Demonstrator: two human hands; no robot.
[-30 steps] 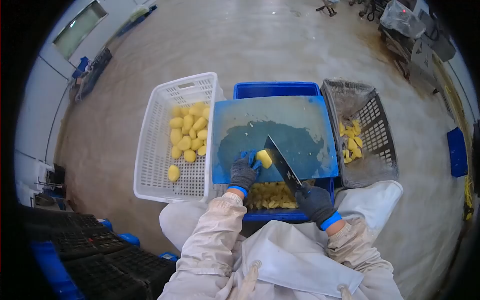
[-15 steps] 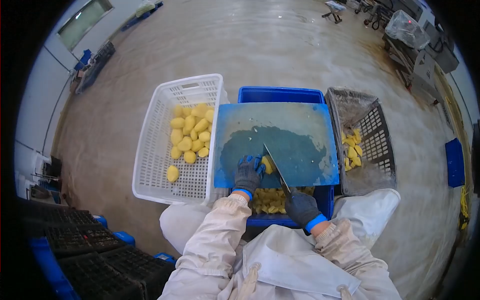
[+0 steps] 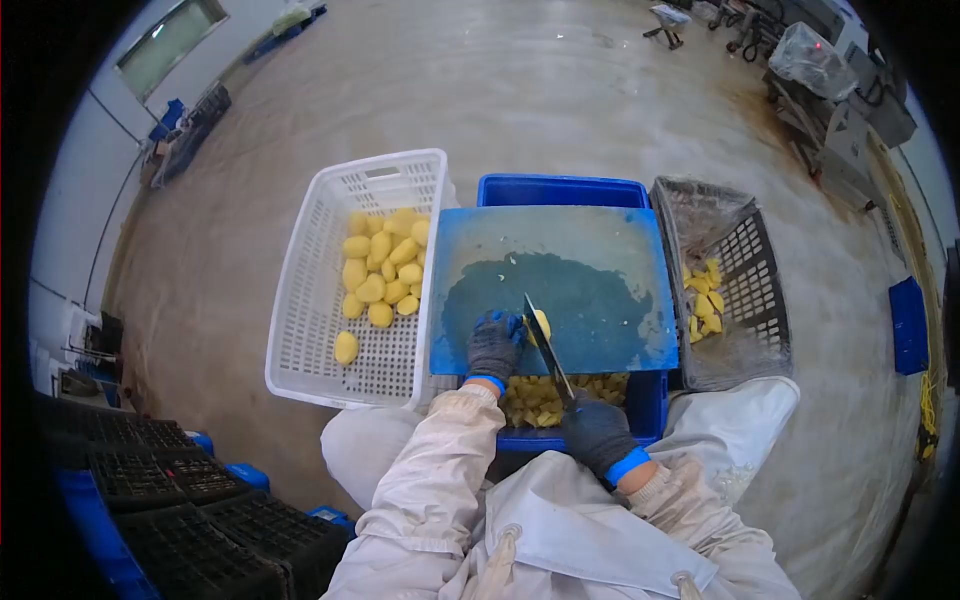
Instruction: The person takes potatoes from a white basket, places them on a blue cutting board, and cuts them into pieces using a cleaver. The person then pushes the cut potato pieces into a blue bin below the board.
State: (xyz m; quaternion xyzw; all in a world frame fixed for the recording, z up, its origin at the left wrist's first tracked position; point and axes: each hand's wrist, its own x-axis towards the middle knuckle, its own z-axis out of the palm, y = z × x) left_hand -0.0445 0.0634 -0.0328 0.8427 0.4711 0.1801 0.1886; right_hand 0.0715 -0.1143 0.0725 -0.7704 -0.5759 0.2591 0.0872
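Knife (image 3: 546, 352) blade now steeper, drawn nearer than a second ago | right hand (image 3: 596, 432) clenched on handle | left hand (image 3: 494, 344) pinning potato (image 3: 540, 324) at near edge of cutting board (image 3: 600, 250) | advice: curl fingertips back, cut straight down, let pieces drop into blue crate (image 3: 556, 188).

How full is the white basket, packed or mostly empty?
Mostly empty. The white basket holds one small heap of peeled potatoes near its far right side, plus one apart; bare mesh shows elsewhere.
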